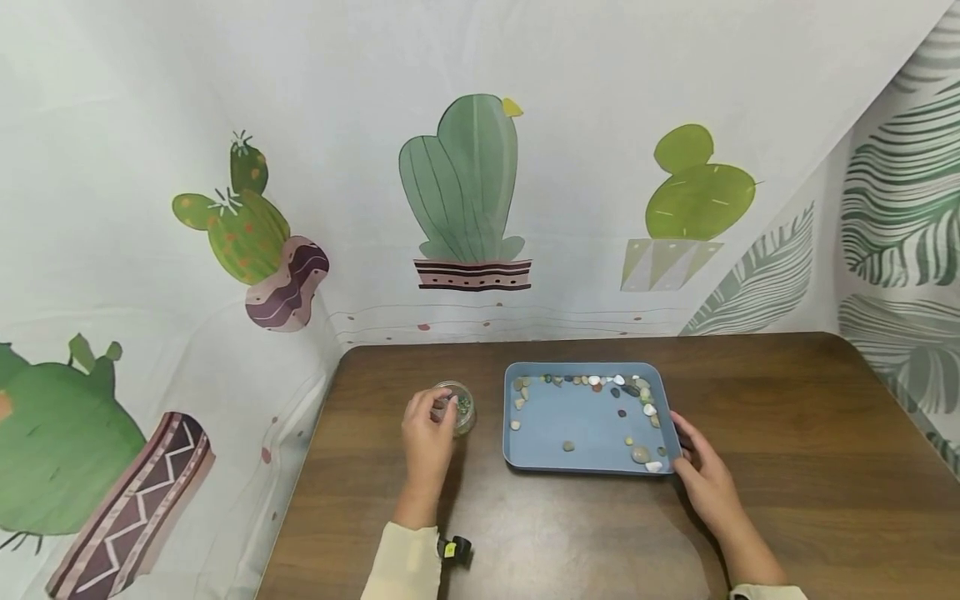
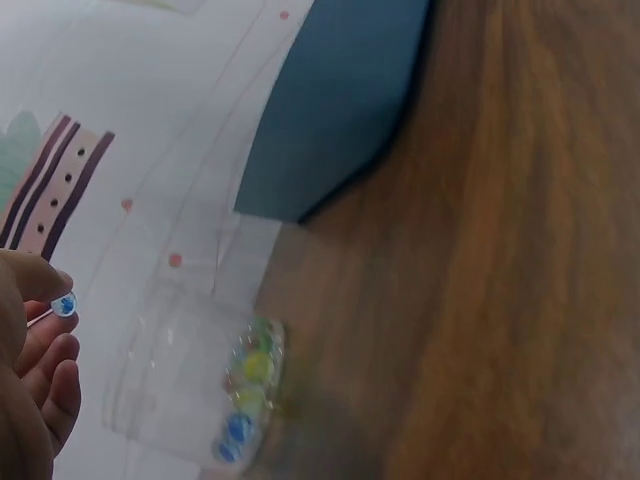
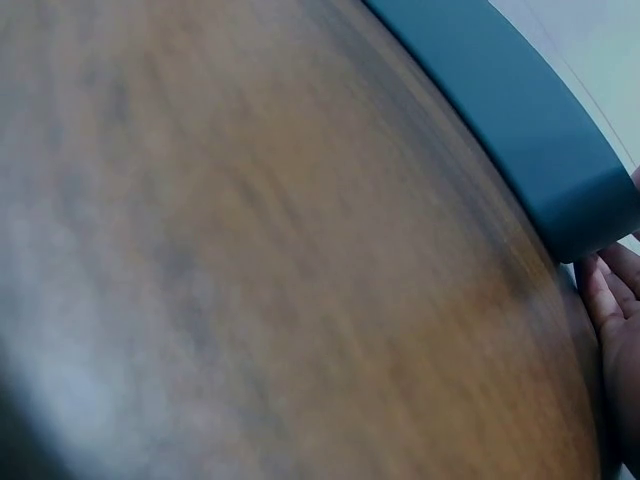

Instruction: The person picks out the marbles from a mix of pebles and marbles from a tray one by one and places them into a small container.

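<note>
Between its thumb and finger my left hand point(image 1: 427, 429) pinches a clear glass marble point(image 2: 64, 304) with blue inside. The hand is above the mouth of a clear jar point(image 1: 464, 410), partly covering it in the head view. Several marbles point(image 2: 257, 366), yellow, green and blue, lie at the bottom of the jar. My right hand point(image 1: 705, 475) grips the blue tray point(image 1: 585, 465) at its near right corner, thumb at the corner and fingers along the right side. Part of the right hand is cut off in the right wrist view.
Inside the tray several pebbles point(image 1: 641, 454) lie mostly along the far and right walls, with a lone pebble point(image 1: 568, 446) near the front. The brown wooden table point(image 1: 600, 542) meets a white cactus-print cloth point(image 1: 570, 208) at its back and left edges.
</note>
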{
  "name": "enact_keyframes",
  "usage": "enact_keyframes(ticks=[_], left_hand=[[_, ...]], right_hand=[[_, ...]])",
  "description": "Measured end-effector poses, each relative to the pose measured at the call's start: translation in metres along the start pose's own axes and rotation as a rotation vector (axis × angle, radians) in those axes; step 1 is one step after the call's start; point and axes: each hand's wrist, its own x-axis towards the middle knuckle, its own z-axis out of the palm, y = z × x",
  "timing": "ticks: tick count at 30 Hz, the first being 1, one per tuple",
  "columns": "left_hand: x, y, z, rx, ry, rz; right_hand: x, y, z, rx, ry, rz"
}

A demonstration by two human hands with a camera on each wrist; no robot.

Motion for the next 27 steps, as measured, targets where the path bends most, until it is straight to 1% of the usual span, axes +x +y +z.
enact_keyframes(ticks=[4,8,12,18,23,27], left_hand=[[0.0,-0.008,-0.003,0.04,0.042,0.013],[-0.001,-0.013,-0.007,0.066,0.042,0.009],[-0.001,-0.016,-0.008,0.064,0.049,0.009],[-0.001,-0.016,-0.01,0.036,0.079,-0.006],[-0.001,-0.014,-0.011,0.02,0.078,-0.035],[-0.002,-0.013,-0.012,0.022,0.08,-0.043]], right_hand=[[0.0,-0.001,0.001,-0.003,-0.006,0.01],[0.0,0.0,0.001,-0.001,-0.001,0.002],[0.0,0.0,0.0,-0.003,0.003,-0.006],[0.001,-0.002,-0.001,-0.011,-0.007,0.014],[0.001,-0.002,0.0,0.001,-0.003,0.009],[0.001,-0.002,0.0,0.005,-0.002,0.009]])
